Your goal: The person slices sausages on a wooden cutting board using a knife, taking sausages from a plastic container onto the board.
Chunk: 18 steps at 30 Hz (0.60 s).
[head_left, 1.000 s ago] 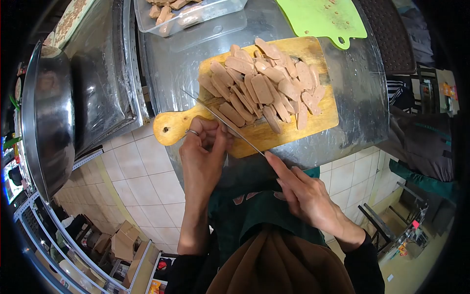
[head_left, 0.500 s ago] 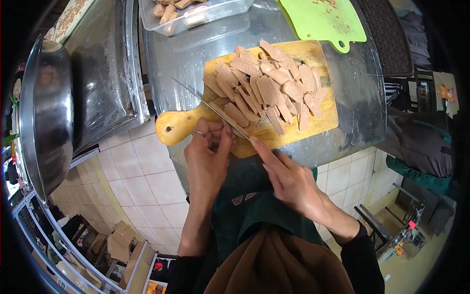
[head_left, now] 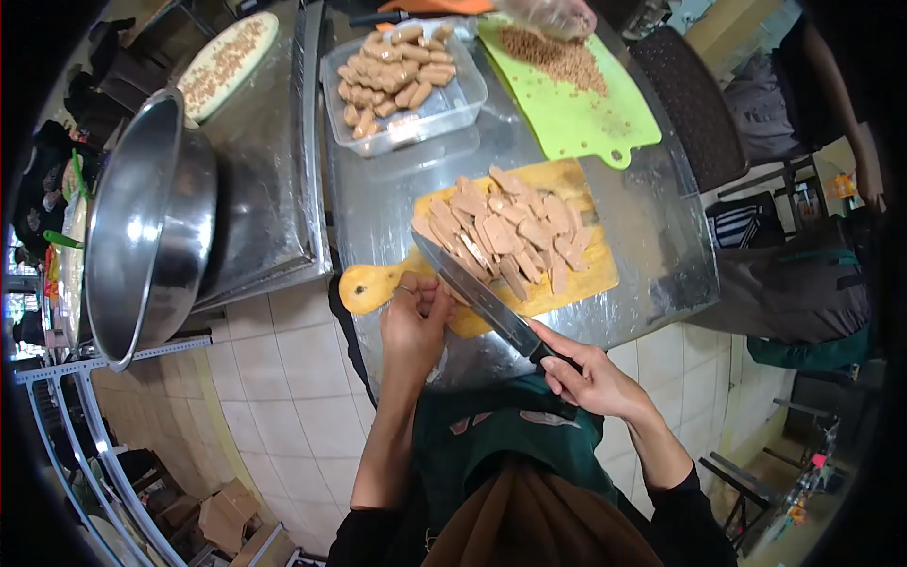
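Note:
My right hand grips the black handle of a kitchen knife. The blade slants up and left across the near edge of a wooden cutting board, its flat side showing. On the board lies a pile of sliced sausage, light brown and cut in flat pieces. My left hand is closed, fingers curled together beside the blade and close to the board's round handle; what they pinch is mostly hidden.
Behind the board stand a clear plastic tub of whole sausages and a green cutting board with chopped bits, a co-worker's gloved hand above it. A large steel bowl stands left, with an oval topped dough beyond.
The view has tilted up, bringing the full tub and a gloved hand into sight. The knife has turned from edge-on to show its flat blade, and my right hand now sits farther from the board.

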Each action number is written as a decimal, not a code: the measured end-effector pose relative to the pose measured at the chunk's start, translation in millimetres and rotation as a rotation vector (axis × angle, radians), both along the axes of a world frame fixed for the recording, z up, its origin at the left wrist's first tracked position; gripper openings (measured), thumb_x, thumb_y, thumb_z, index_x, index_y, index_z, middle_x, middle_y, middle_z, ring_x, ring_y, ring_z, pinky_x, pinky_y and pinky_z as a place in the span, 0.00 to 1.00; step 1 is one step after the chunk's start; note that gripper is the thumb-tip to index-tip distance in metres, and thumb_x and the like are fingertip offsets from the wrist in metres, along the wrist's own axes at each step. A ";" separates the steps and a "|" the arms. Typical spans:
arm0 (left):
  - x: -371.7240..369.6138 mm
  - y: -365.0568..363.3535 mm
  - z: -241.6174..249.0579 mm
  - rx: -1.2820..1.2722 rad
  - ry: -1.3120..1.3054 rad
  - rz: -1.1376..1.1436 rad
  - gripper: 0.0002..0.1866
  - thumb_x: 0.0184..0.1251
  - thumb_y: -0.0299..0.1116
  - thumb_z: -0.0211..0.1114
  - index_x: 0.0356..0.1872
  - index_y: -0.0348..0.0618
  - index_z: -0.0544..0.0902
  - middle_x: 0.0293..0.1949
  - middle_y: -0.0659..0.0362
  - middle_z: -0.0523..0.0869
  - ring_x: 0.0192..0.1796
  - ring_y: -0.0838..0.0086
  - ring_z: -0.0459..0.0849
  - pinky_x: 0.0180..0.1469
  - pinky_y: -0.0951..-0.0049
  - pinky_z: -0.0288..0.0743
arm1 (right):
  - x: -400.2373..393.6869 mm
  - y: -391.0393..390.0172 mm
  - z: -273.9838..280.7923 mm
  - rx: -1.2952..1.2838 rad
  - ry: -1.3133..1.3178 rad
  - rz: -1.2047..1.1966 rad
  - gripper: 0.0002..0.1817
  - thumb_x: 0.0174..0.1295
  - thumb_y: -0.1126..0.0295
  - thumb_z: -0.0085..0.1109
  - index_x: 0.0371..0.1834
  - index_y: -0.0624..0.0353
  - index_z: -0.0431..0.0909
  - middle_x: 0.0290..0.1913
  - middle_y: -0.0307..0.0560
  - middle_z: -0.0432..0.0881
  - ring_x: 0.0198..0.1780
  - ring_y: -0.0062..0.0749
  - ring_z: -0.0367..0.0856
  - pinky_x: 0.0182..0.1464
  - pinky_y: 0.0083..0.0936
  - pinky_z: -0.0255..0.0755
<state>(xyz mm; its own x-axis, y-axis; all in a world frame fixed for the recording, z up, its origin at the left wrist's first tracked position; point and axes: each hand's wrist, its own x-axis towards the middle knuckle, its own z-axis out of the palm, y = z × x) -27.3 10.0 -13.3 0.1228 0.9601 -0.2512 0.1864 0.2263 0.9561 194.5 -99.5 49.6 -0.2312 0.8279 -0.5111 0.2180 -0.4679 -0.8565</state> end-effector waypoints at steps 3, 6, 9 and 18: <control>2.3 5.3 -2.4 0.046 0.034 0.005 0.07 0.74 0.27 0.62 0.42 0.31 0.77 0.30 0.54 0.87 0.32 0.74 0.86 0.37 0.75 0.81 | 13.0 2.0 3.3 -0.074 0.099 -0.020 0.29 0.78 0.71 0.43 0.82 0.47 0.54 0.25 0.33 0.69 0.22 0.13 0.63 0.25 0.13 0.62; 3.7 12.7 -4.8 0.152 0.092 -0.013 0.08 0.74 0.28 0.62 0.43 0.32 0.78 0.30 0.54 0.87 0.31 0.75 0.87 0.35 0.75 0.81 | 23.6 0.9 11.9 -0.084 0.169 -0.070 0.29 0.79 0.69 0.44 0.82 0.45 0.54 0.25 0.34 0.70 0.22 0.13 0.62 0.24 0.14 0.62; 5.3 19.8 3.6 0.132 0.141 -0.044 0.09 0.74 0.29 0.63 0.44 0.32 0.81 0.30 0.56 0.87 0.31 0.77 0.86 0.34 0.78 0.80 | 29.9 -0.1 10.4 -0.049 0.250 -0.096 0.29 0.79 0.70 0.45 0.82 0.46 0.53 0.26 0.35 0.70 0.21 0.13 0.62 0.23 0.14 0.62; -17.6 82.8 40.5 0.568 0.521 -0.019 0.09 0.72 0.31 0.64 0.45 0.36 0.84 0.33 0.54 0.89 0.36 0.73 0.87 0.40 0.71 0.79 | 32.2 -8.0 2.7 -0.015 0.281 -0.142 0.30 0.78 0.73 0.44 0.82 0.47 0.52 0.27 0.35 0.71 0.19 0.12 0.61 0.21 0.12 0.61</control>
